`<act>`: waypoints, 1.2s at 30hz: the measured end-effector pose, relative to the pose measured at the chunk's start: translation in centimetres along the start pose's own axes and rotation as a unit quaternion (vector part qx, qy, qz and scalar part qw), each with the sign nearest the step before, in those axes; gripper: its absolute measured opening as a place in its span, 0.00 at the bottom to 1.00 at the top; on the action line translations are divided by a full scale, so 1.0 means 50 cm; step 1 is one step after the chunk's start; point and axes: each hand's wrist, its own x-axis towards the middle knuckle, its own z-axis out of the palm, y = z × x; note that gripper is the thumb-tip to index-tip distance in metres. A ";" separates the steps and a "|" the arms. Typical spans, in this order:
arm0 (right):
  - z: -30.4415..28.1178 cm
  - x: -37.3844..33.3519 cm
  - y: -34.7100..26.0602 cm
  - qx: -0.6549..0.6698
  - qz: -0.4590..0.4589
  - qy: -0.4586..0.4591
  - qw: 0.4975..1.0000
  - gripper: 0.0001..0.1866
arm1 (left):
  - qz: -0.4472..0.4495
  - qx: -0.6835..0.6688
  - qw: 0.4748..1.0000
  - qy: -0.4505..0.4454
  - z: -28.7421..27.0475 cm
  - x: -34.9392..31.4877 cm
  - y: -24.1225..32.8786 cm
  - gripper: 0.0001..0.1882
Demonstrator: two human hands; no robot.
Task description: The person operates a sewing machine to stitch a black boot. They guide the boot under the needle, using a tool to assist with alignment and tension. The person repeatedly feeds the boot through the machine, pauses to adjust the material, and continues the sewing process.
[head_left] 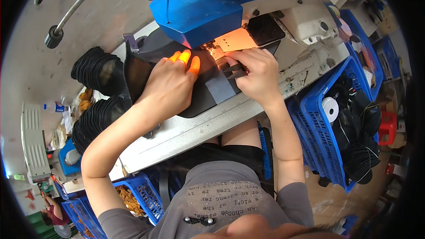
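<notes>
My left hand [170, 82] lies on a black fabric piece [201, 99], fingers stretched out and lit orange at the tips beside the needle area [213, 51] of a blue sewing machine [197, 15]. Close to the needle on the other side, my right hand [256, 71] has its thumb and index finger at the edge of the work. Held in its curled fingers is a dark two-bladed tool, apparently thread snips [237, 71]. A grey patch [220, 89] shows on the black fabric between the hands. The fingertips partly hide the stitching spot.
Stacks of black curved pieces [99, 117] stand left of the machine bed [190, 128]. A dark phone-like slab [265, 29] rests behind my right hand. Blue crates [316, 128] with black goods and a white spool [330, 109] are at right. Another person [55, 210] sits far lower left.
</notes>
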 end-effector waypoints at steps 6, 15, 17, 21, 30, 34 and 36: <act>-0.002 -0.003 0.000 0.000 0.005 0.001 1.000 0.12 | -0.011 0.061 0.997 -0.035 -0.015 0.017 -0.018 0.18; -0.002 -0.002 -0.002 0.002 0.002 0.000 1.000 0.13 | -0.044 0.094 0.994 0.017 0.012 0.013 -0.043 0.18; -0.003 -0.001 -0.001 -0.002 -0.006 0.004 1.000 0.07 | -0.057 0.114 0.992 0.021 0.017 0.013 -0.040 0.18; -0.002 -0.002 0.000 0.006 -0.001 0.003 1.000 0.13 | -0.104 0.150 0.983 0.035 0.023 0.015 -0.021 0.18; 0.004 -0.004 -0.003 0.001 0.010 0.012 1.000 0.12 | -0.258 0.172 0.950 0.036 0.032 0.035 0.086 0.17; 0.003 -0.005 -0.002 0.000 0.013 0.010 1.000 0.11 | -0.290 0.171 0.940 0.049 0.026 0.055 0.118 0.16; 0.000 -0.004 -0.002 0.004 0.015 0.004 1.000 0.10 | -0.289 0.182 0.937 0.065 0.031 0.056 0.111 0.15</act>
